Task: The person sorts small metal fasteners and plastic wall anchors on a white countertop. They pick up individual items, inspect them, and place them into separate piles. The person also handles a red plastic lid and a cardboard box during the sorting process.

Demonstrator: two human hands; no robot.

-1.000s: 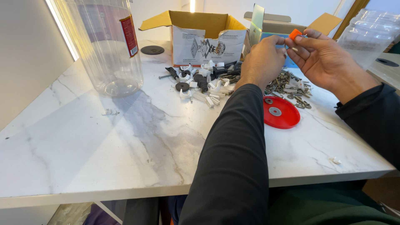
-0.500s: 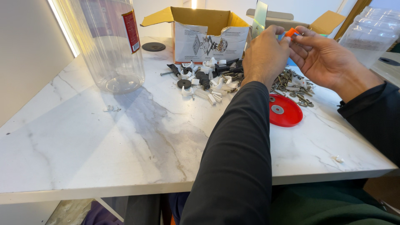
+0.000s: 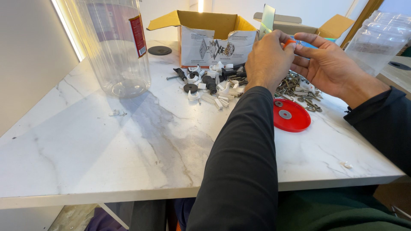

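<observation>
Head view: both hands up over the table (image 3: 85,141), touching each other. Left hand (image 3: 267,57) & right hand (image 3: 329,64) pinch a small orange bit (image 3: 290,42) between fingertips; it sits between them, a bit nearer the left. Its long way: can't tell. Screws (image 3: 299,87) lie just under, red lid (image 3: 291,115) nearer me. Jar (image 3: 111,47) far left.

clear plastic jar (image 3: 112,47), open cardboard box (image 3: 209,36), red lid (image 3: 291,115), white clips (image 3: 214,92), metal hooks (image 3: 299,87), marble table (image 3: 107,145)
</observation>
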